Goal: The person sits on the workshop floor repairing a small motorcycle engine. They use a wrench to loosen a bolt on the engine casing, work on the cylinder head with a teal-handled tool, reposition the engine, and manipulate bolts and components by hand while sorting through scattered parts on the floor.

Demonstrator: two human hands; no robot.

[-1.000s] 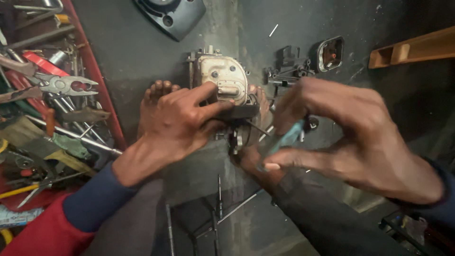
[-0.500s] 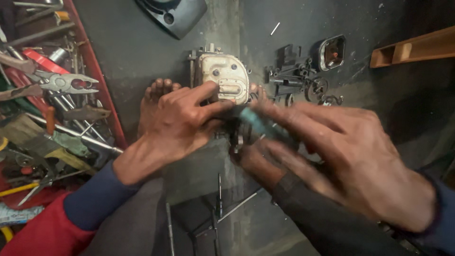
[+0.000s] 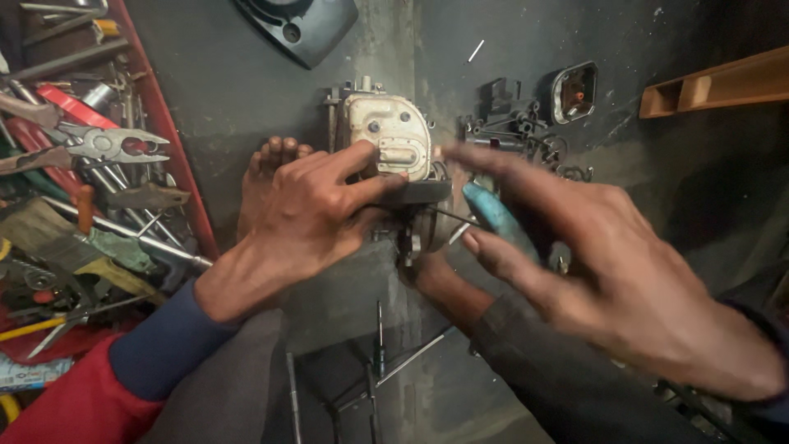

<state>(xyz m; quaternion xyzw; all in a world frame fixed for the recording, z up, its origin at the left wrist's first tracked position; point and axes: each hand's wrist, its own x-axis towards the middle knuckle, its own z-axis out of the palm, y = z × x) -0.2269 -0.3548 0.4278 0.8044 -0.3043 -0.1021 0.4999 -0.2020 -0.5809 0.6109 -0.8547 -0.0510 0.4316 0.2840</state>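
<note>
A worn cream-and-metal small engine part (image 3: 386,131) stands on the dark floor, braced between my bare feet (image 3: 263,173). My left hand (image 3: 316,210) grips its lower black section, thumb pressed along the edge. My right hand (image 3: 625,279) is blurred and close to the camera. It holds a screwdriver with a teal handle (image 3: 493,215), its fingers stretched out over the handle. The thin shaft points left at the underside of the part, just below my left thumb.
A red tool tray (image 3: 177,156) on the left holds pliers (image 3: 107,146) and several other tools. A black cover (image 3: 300,25) lies at the top. Small black parts (image 3: 509,115) and an oval housing (image 3: 574,90) sit to the right, near a wooden piece (image 3: 723,86). Thin rods (image 3: 380,337) lie between my legs.
My right hand has shifted with the screwdriver, from a raised fingertip hold to fingers spread along the handle. My left hand has kept its grip on the part.
</note>
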